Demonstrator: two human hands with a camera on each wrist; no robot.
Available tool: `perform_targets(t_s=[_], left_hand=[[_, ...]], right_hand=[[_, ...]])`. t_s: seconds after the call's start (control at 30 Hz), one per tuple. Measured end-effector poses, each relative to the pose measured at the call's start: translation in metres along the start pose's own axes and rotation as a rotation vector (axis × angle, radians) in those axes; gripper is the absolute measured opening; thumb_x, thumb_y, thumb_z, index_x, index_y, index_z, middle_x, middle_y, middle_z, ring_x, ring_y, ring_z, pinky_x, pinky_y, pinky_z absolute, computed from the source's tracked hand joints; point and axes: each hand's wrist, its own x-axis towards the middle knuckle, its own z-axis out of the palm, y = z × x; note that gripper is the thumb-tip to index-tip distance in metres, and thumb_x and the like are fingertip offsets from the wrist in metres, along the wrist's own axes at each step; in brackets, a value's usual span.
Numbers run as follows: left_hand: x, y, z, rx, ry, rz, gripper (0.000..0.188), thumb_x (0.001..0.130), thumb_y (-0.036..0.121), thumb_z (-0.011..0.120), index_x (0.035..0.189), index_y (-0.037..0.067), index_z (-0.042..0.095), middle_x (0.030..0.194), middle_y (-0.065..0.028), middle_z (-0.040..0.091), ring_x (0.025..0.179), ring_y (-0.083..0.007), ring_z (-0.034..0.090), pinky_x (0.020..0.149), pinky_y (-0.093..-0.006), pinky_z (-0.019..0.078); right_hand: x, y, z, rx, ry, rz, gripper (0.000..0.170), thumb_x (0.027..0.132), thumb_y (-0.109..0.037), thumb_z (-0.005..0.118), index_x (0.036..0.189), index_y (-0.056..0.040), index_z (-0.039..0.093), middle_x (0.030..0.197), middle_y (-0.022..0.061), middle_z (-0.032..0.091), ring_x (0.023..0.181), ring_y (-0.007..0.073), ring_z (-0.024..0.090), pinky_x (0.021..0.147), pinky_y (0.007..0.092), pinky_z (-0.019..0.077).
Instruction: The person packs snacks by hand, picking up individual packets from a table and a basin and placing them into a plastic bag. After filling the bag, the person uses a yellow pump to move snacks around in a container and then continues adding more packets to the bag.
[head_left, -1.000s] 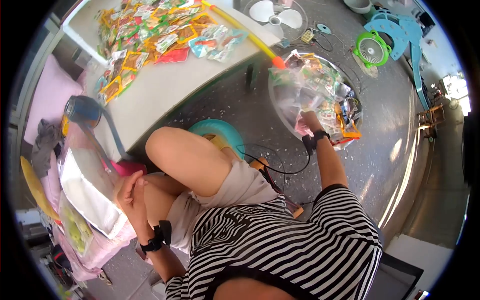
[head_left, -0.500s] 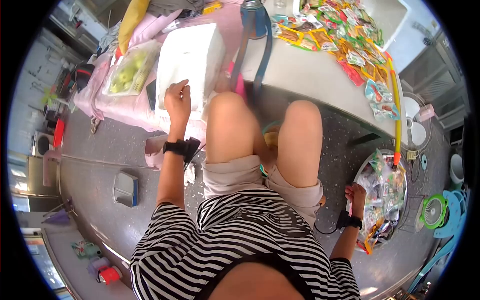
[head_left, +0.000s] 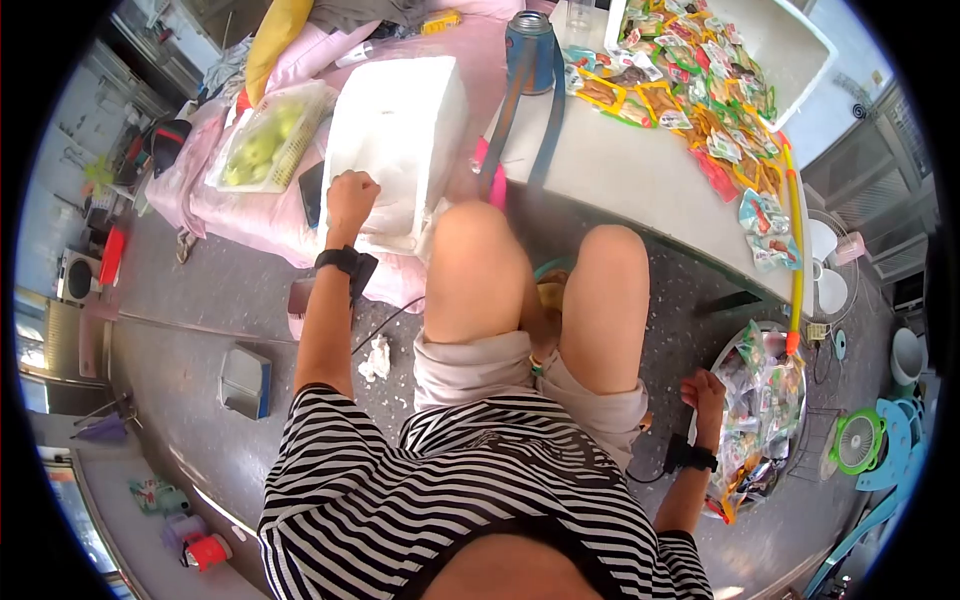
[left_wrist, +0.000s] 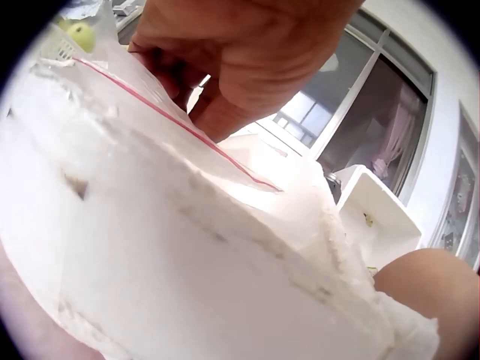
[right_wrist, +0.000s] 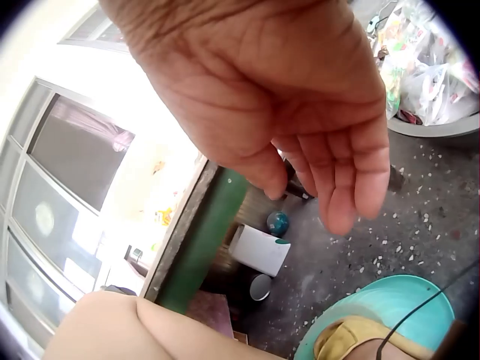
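At the near left edge of a white foam box (head_left: 385, 130), my left hand (head_left: 352, 200) has its fingers curled. The left wrist view shows that hand (left_wrist: 240, 60) gripping a clear plastic bag (left_wrist: 161, 97) with a red strip, against the box wall (left_wrist: 150, 225); its fingertips are partly hidden. My right hand (head_left: 704, 392) is beside a round basin of packets (head_left: 765, 400). In the right wrist view the right hand (right_wrist: 277, 112) is empty, its fingers loosely bent over the floor.
Many small snack packets (head_left: 700, 75) lie on the white table (head_left: 640, 170), with a yellow stick (head_left: 794, 230) along its edge. A strapped blue bottle (head_left: 530, 60) stands near the box. Left of it is a basket of green fruit (head_left: 265, 145). A teal basin (right_wrist: 375, 307) is on the floor.
The view has swung left since the first frame. My left hand has come to the foam box, and its fingers have curled. My right hand has left the packets in the basin.
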Motion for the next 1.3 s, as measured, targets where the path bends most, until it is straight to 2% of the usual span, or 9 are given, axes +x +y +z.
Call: perform_targets(t_s=[0.07, 0.1, 0.2, 0.27, 0.33, 0.6, 0.93, 1.03, 1.3], left_hand=[[-0.002, 0.02, -0.024, -0.142, 0.144, 0.003, 0.016, 0.07, 0.019, 0.07, 0.076, 0.004, 0.071, 0.074, -0.016, 0.066, 0.065, -0.0307, 0.063, 0.06, -0.036, 0.0483], [-0.001, 0.028, -0.031, -0.207, 0.2, -0.024, 0.016, 0.074, 0.016, 0.071, 0.077, 0.0, 0.07, 0.065, -0.0126, 0.064, 0.055, -0.0217, 0.059, 0.054, -0.031, 0.0444], [-0.001, 0.066, -0.053, -0.445, 0.255, -0.077, 0.017, 0.074, 0.016, 0.07, 0.075, -0.001, 0.068, 0.066, -0.0143, 0.063, 0.057, -0.0249, 0.059, 0.056, -0.0326, 0.0436], [-0.003, 0.1, -0.056, -0.655, 0.23, -0.141, 0.016, 0.076, 0.009, 0.07, 0.073, -0.006, 0.065, 0.059, -0.0058, 0.058, 0.054, -0.0091, 0.047, 0.052, -0.0258, 0.0378], [-0.004, 0.135, -0.052, -0.815, 0.231, -0.081, 0.015, 0.077, 0.006, 0.071, 0.07, -0.005, 0.063, 0.059, -0.0013, 0.055, 0.055, -0.0063, 0.042, 0.051, -0.0239, 0.0349], [0.001, 0.296, -0.018, -0.647, 0.259, 0.475, 0.011, 0.071, 0.005, 0.071, 0.067, 0.002, 0.061, 0.065, -0.0102, 0.057, 0.064, -0.0259, 0.054, 0.057, -0.0363, 0.0419], [0.016, 0.337, 0.047, -0.696, -0.099, 0.657, 0.019, 0.07, 0.01, 0.074, 0.083, 0.002, 0.063, 0.069, -0.0097, 0.059, 0.066, -0.0248, 0.056, 0.058, -0.0359, 0.044], [0.014, 0.346, 0.071, -0.694, -0.214, 0.665, 0.023, 0.07, 0.013, 0.076, 0.083, 0.001, 0.062, 0.07, -0.0103, 0.06, 0.066, -0.0225, 0.058, 0.058, -0.0336, 0.0453], [0.012, 0.341, 0.12, -0.892, -0.486, 0.372, 0.018, 0.076, 0.012, 0.074, 0.077, -0.002, 0.062, 0.062, -0.0052, 0.059, 0.059, -0.0098, 0.054, 0.054, -0.026, 0.043]], right_hand=[[0.001, -0.013, 0.003, -0.033, -0.014, -0.052, 0.031, 0.093, -0.028, 0.057, 0.11, -0.0022, 0.06, 0.083, 0.0061, 0.067, 0.066, 0.0108, 0.063, 0.055, 0.0223, 0.0512], [0.002, -0.021, 0.005, -0.05, -0.022, -0.078, 0.029, 0.093, -0.026, 0.056, 0.109, -0.0031, 0.061, 0.083, 0.0056, 0.067, 0.066, 0.0105, 0.063, 0.055, 0.0222, 0.0505], [0.009, -0.054, 0.025, -0.063, -0.053, -0.209, 0.028, 0.094, -0.023, 0.055, 0.112, -0.0025, 0.06, 0.083, 0.006, 0.067, 0.066, 0.0096, 0.061, 0.056, 0.0218, 0.0494], [0.005, -0.093, 0.049, -0.084, -0.07, -0.298, 0.026, 0.094, -0.022, 0.055, 0.11, -0.0019, 0.061, 0.083, 0.0061, 0.068, 0.066, 0.0092, 0.061, 0.057, 0.0216, 0.0493], [-0.003, -0.138, 0.08, -0.087, -0.11, -0.369, 0.025, 0.093, -0.021, 0.056, 0.106, -0.0013, 0.062, 0.083, 0.0061, 0.068, 0.066, 0.0089, 0.061, 0.059, 0.0216, 0.0494], [-0.007, -0.266, 0.193, 0.136, -0.542, -0.434, 0.028, 0.09, -0.027, 0.06, 0.102, -0.002, 0.065, 0.089, 0.0053, 0.067, 0.077, 0.0101, 0.06, 0.064, 0.0232, 0.0493], [0.089, -0.241, 0.217, 0.295, -0.256, -0.259, 0.016, 0.077, -0.022, 0.062, 0.076, -0.006, 0.063, 0.076, 0.0019, 0.063, 0.073, 0.0117, 0.058, 0.057, 0.0267, 0.0428], [0.102, -0.229, 0.213, 0.209, -0.251, -0.397, 0.015, 0.076, -0.02, 0.064, 0.073, -0.0054, 0.062, 0.075, 0.002, 0.062, 0.067, 0.011, 0.058, 0.053, 0.0256, 0.0424], [0.114, -0.238, 0.234, 0.292, -0.224, -0.43, 0.019, 0.078, -0.018, 0.067, 0.073, -0.0001, 0.064, 0.064, 0.0047, 0.06, 0.055, 0.0099, 0.055, 0.047, 0.0219, 0.0414]])
